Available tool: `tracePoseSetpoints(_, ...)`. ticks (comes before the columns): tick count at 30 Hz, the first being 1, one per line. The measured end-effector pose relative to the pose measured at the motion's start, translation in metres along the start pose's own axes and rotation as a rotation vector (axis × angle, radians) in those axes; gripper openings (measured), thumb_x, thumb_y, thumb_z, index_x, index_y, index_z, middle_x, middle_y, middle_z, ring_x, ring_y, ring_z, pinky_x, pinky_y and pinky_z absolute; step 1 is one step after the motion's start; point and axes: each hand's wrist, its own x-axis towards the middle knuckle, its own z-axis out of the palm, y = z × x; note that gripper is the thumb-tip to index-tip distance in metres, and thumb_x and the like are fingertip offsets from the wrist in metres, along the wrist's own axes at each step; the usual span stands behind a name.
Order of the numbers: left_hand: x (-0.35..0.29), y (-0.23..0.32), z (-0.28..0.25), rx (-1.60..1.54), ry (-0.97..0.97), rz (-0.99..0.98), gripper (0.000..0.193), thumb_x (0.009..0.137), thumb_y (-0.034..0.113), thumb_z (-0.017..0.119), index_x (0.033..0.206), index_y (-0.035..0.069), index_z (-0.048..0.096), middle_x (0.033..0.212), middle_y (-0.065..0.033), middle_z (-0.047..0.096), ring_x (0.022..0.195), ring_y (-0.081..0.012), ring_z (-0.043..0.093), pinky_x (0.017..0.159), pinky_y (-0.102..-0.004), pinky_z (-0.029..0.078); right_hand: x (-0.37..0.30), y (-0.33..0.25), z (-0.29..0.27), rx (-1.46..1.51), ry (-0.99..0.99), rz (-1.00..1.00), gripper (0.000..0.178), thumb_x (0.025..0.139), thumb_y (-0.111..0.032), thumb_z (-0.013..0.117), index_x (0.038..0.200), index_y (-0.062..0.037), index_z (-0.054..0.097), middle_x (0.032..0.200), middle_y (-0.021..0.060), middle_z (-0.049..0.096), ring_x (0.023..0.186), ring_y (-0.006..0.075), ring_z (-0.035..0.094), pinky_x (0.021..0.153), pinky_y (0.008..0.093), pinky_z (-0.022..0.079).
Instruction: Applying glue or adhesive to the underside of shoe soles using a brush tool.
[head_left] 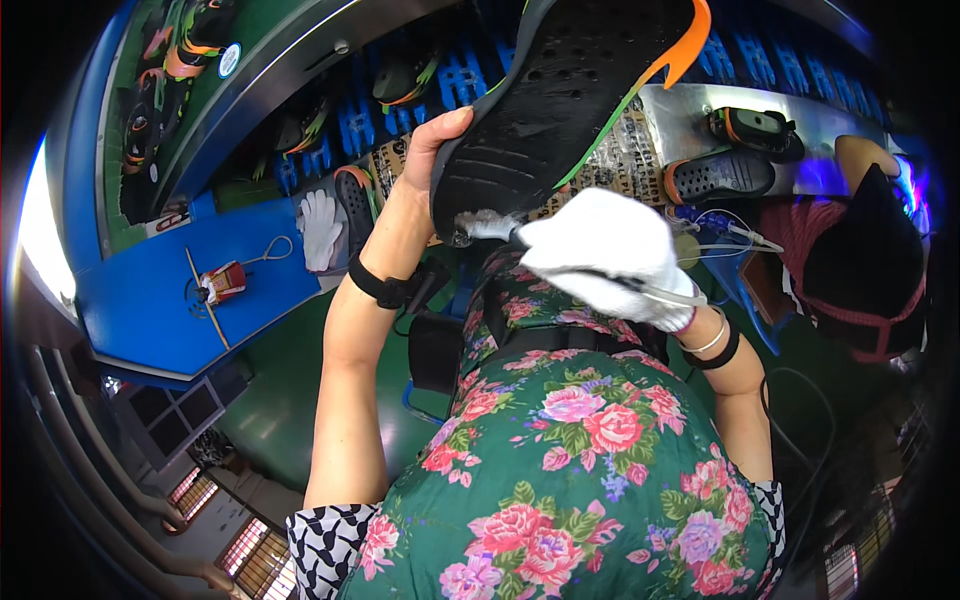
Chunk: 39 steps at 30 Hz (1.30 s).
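Note:
My left hand (425,150) is closed around the side of a large black shoe sole (570,90), its thumb along the edge and most fingers hidden beneath. The sole is tilted up, with small holes across its surface and an orange and green rim. In a white knit glove, my right hand (610,250) grips a brush, whose pale bristles (487,225) touch the near end of the sole. Wet-looking, shiny patches show there. The brush's handle is mostly hidden by the glove.
A blue side table (150,290) at left carries a small red-and-white object (222,283) on a stick and a white glove (320,230). Beyond the work are blue racks (355,120), another orange-edged sole (720,178) and a dark shoe (752,128). A co-worker (850,260) is close at right.

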Motion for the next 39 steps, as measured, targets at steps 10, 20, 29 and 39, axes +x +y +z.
tracePoseSetpoints(10,0.006,-0.012,0.035,-0.185,-0.217,-0.004,0.083,0.094,0.063,0.05,0.154,0.006,0.038,0.151,-0.0259,0.044,0.132,-0.0481,0.05,0.108,-0.064,0.042,-0.007,0.002,0.003,0.48,0.106,0.383,0.012,0.078,-0.003,0.082,0.09,-0.0048,0.078,0.096,0.0102,0.077,0.09,0.0209,0.073,0.082,0.034,0.057)
tracePoseSetpoints(20,-0.009,-0.061,0.038,-0.298,-0.012,-0.101,0.083,0.095,0.068,0.041,0.153,0.008,0.039,0.142,-0.0261,0.053,0.116,-0.0595,0.056,0.095,-0.0667,0.049,0.045,0.033,-0.074,-0.649,0.38,-0.17,0.024,0.077,-0.002,0.079,0.101,-0.006,0.075,0.095,0.0099,0.074,0.084,0.0256,0.07,0.073,0.0353,0.056)
tracePoseSetpoints(29,-0.003,-0.026,0.014,-0.316,-0.215,0.037,0.09,0.093,0.069,0.047,0.157,0.008,0.03,0.155,-0.0279,0.036,0.12,-0.0572,0.054,0.1,-0.0709,0.045,-0.001,-0.018,0.021,-0.017,0.102,-0.02,0.021,0.079,-0.008,0.08,0.1,-0.0114,0.077,0.093,0.0069,0.075,0.078,0.0236,0.069,0.068,0.0336,0.056)
tracePoseSetpoints(39,-0.012,-0.007,0.041,-0.222,-0.265,0.155,0.095,0.091,0.074,0.048,0.156,0.006,0.032,0.148,-0.0291,0.041,0.108,-0.0526,0.057,0.089,-0.0608,0.053,-0.009,-0.007,-0.004,0.867,0.066,0.664,0.018,0.078,0.001,0.079,0.095,0.0045,0.076,0.097,0.0135,0.075,0.087,0.0169,0.071,0.077,0.0274,0.057)
